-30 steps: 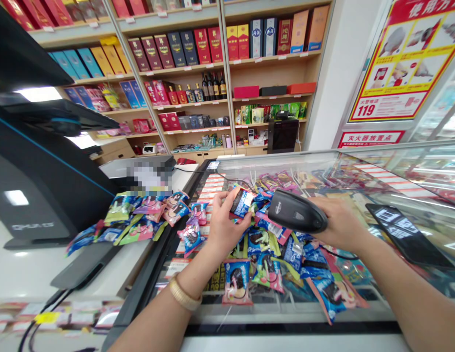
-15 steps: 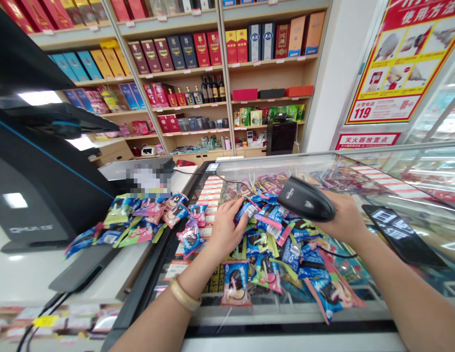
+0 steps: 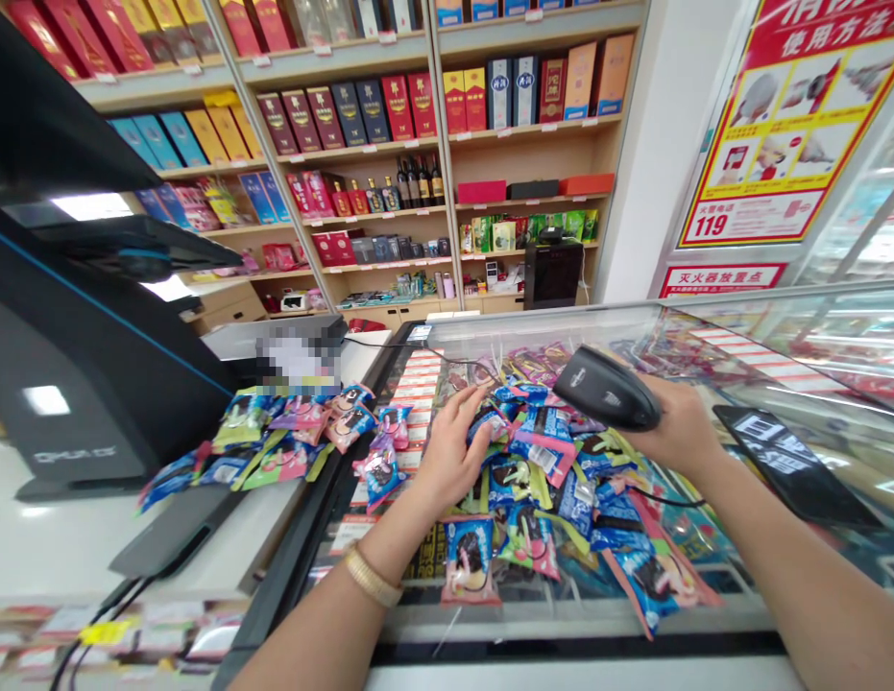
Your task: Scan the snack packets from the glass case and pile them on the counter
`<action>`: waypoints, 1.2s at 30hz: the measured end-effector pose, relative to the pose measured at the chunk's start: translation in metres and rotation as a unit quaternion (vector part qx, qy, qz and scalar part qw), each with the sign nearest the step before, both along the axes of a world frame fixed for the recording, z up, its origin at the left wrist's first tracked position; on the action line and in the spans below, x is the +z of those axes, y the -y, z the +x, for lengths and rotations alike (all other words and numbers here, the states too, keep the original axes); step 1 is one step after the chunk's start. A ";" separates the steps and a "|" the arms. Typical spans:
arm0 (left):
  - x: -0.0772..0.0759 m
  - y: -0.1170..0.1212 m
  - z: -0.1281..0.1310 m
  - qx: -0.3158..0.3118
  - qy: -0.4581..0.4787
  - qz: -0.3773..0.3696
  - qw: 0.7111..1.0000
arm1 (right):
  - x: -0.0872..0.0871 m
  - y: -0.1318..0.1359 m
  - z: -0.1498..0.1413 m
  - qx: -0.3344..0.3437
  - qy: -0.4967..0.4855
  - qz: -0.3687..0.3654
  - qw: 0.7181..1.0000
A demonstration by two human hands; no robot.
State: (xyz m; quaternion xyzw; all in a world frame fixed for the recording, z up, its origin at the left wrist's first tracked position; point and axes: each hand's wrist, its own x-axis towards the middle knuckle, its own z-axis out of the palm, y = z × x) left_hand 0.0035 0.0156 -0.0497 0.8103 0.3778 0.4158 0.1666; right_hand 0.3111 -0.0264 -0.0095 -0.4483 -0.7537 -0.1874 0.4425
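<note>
My left hand [image 3: 450, 446] rests at the left side of a heap of small snack packets, its fingers apart. A blue packet [image 3: 494, 419] lies beside its thumb and index finger, partly hidden by them. My right hand [image 3: 681, 422] is wrapped around a black barcode scanner [image 3: 606, 389], held above the right of the heap with its head pointing left. Blue, pink and green snack packets [image 3: 529, 537] lie under and in front of the scanner on the glass top [image 3: 562, 624]. A black cable trails from below the right hand.
More packets [image 3: 288, 437] lie on the white counter at left, by a dark checkout terminal [image 3: 93, 384]. A few packets [image 3: 381, 470] straddle the strip of price labels. A dark phone-like slab [image 3: 792, 465] lies right of my right hand. Shelves of boxes [image 3: 352, 115] stand behind.
My left hand has lowered the packet it held up onto the heap, and its fingers have loosened. The scanner has moved right and slightly up, away from the left hand.
</note>
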 end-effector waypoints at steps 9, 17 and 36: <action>0.024 -0.010 -0.017 0.138 0.011 0.059 0.989 | -0.011 -0.007 0.010 -0.001 0.002 -0.015 1.000; 0.051 0.012 -0.093 0.195 -0.231 -0.131 0.944 | -0.022 -0.013 0.017 -0.006 -0.003 0.000 1.000; 0.063 0.001 -0.072 0.065 0.192 -0.181 0.962 | -0.004 -0.039 0.014 -0.164 -0.128 -0.031 0.978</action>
